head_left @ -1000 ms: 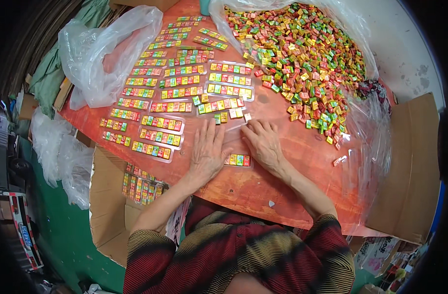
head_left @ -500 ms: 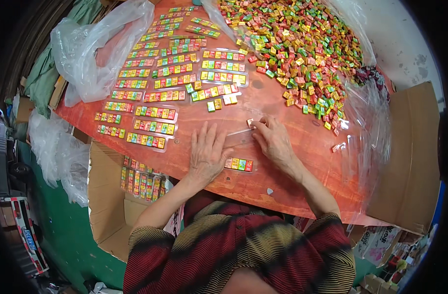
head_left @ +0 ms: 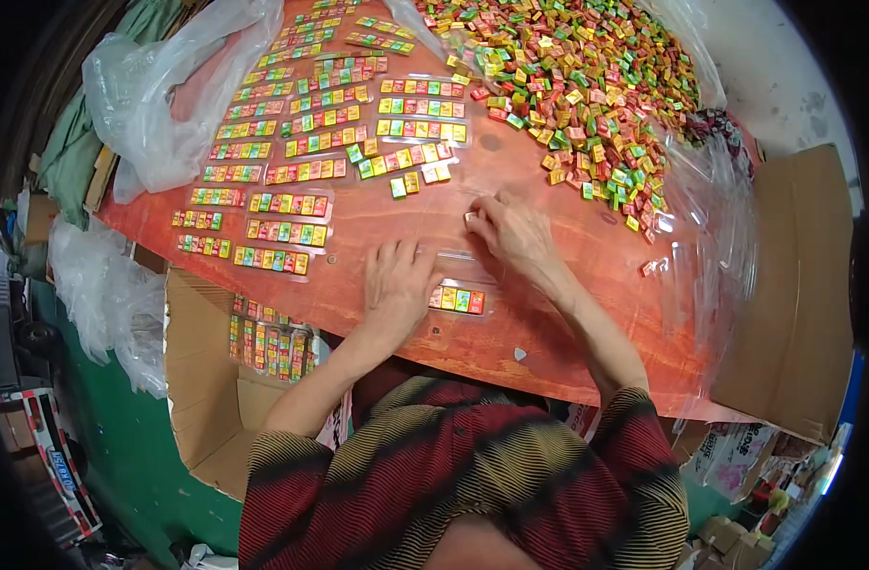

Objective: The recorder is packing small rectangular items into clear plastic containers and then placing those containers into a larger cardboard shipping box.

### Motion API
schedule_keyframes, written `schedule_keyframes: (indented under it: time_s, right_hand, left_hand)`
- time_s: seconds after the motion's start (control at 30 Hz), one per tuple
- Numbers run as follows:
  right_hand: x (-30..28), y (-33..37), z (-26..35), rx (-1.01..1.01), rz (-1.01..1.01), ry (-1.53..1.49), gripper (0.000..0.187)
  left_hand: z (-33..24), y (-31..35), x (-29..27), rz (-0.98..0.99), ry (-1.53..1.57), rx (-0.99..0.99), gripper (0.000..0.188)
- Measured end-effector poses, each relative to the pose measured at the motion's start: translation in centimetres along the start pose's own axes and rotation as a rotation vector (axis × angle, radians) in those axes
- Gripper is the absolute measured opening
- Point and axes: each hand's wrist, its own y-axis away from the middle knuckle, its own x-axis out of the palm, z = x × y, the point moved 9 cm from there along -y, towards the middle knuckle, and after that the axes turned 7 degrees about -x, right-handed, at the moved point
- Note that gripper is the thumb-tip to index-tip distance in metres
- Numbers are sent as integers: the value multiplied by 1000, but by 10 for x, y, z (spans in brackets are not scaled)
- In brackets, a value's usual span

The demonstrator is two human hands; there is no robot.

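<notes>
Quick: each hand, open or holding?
Left hand: open, palm down, at the clear tray's left side.
Right hand: half closed at a small pale block; grip unclear.

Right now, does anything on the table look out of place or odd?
Yes, two small things. At least one red block lies at the right, apart from the pile. A pale chip lies near the front edge of the table; it looks odd because it lacks the blocks' bright colours.

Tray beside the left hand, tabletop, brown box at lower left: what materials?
Tray: probably clear glossy plastic; see-through, bright glints. Tabletop: looks like wood, reddish, slight sheen; streaky grain, knot-like spots. Brown box: likely matte cardboard; dull, flat panels.
</notes>
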Motion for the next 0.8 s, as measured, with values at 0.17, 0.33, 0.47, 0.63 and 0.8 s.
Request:
schedule_keyframes:
  time_s: [0.17,0.33,0.47,0.63,0.8]
  right_hand:
    - [-1,13,7,-85,-24,-90,21]
    - [1,8,13,-76,4,-36,24]
    - [5,-6,6,-81,2,1,23]
    - [7,-15,-13,-46,76,-90,15]
    - [-4,-10,-47,71,22,-113,11]
  left_hand:
    - [-3,-7,15,150,-84,55,27]
    - [-8,-8,7,13,-74,170,25]
    - [-10,-18,7,85,-35,185,27]
    - [-9,-30,-5,-79,-53,307,8]
    - [-12,-22,-7,-73,-111,378,5]
